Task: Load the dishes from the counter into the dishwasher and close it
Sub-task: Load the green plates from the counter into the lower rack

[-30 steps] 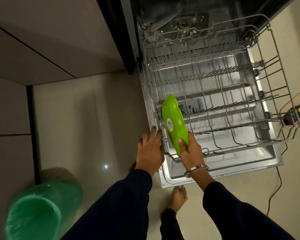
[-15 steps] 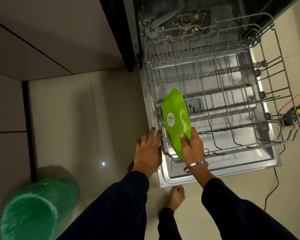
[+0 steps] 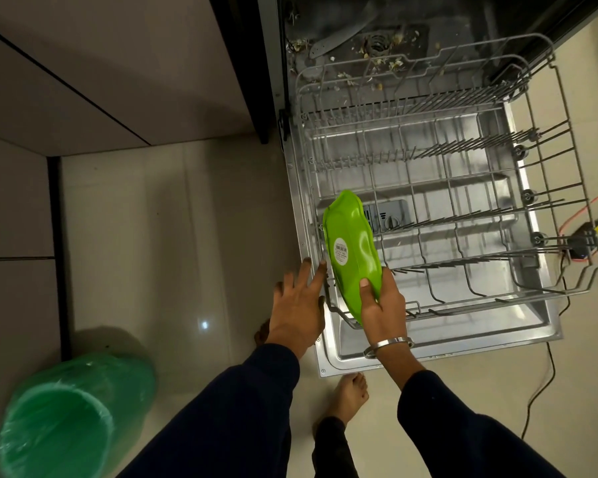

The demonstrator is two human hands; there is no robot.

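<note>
A bright green plate point(image 3: 351, 246) with a white sticker on its underside stands on edge at the near left corner of the pulled-out wire rack point(image 3: 463, 188). My right hand point(image 3: 382, 307) grips its lower rim, thumb on the underside. My left hand point(image 3: 299, 303) has its fingers spread, with the fingertips touching the rack's left front corner. The rack sits over the lowered dishwasher door point(image 3: 518, 331) and holds nothing else.
A green bin point(image 3: 63, 419) with a plastic liner stands on the floor at lower left. An orange cable and a black plug point(image 3: 580, 241) lie right of the rack. Food scraps litter the dishwasher tub floor point(image 3: 377, 53). My bare foot point(image 3: 351, 395) is near the door's front edge.
The plate has tipped a little more upright and shifted slightly within the rack's corner. My left hand stays at the rack's corner.
</note>
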